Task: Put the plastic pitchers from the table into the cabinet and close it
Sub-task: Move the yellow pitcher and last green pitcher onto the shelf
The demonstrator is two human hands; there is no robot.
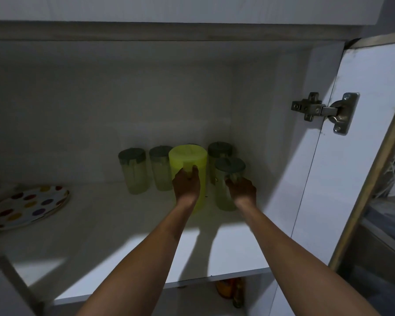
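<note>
Both my arms reach into the open cabinet. A bright yellow-green pitcher [188,158] stands upright on the white shelf [123,236], and my left hand [187,187] is closed around its front. Just right of it stands a clear pitcher with a grey lid [229,166], gripped low by my right hand [241,190]. Three more clear grey-lidded pitchers stand behind: two to the left [132,169] [161,167], one at the back right [219,150].
A polka-dot plate [27,206] lies at the shelf's left end. The cabinet door [363,156] stands open on the right, held by a metal hinge [324,110]. Bottles [232,290] show on the shelf below.
</note>
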